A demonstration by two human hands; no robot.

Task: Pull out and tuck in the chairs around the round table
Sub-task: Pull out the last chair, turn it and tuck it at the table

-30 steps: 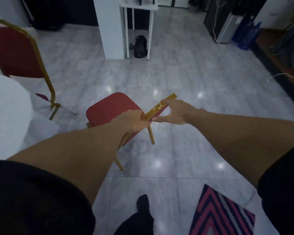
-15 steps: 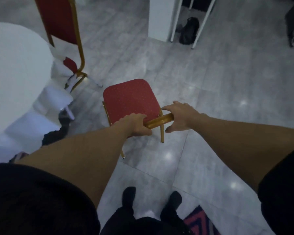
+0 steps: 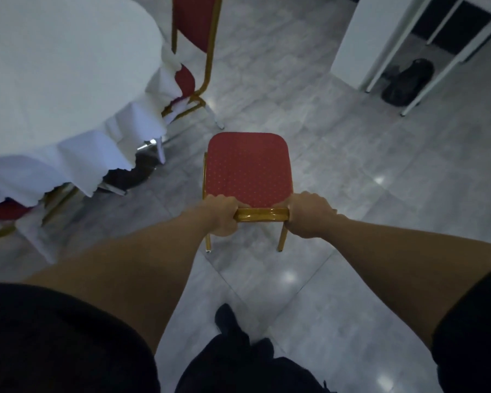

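Note:
A red-cushioned chair (image 3: 247,168) with a gold frame stands on the tiled floor in front of me, clear of the table. I grip the gold top rail of its back from above: my left hand (image 3: 221,215) wraps the rail's left end, my right hand (image 3: 309,214) its right end. The round table (image 3: 54,66) under a white cloth fills the upper left. A second red chair (image 3: 194,32) is tucked against the table's far side. Part of a third red chair (image 3: 3,212) shows under the cloth at the left edge.
A white column and a white-legged stand (image 3: 408,52) rise at the upper right, with a dark bag (image 3: 407,82) on the floor beneath. My dark shoes (image 3: 238,336) are at the bottom centre. Grey glossy tiles spread to the right of the chair.
The chair has swung round so its seat points straight away from me, and it sits nearer the table. Both hands have closed fully on the rail's ends. My view has tilted down and left.

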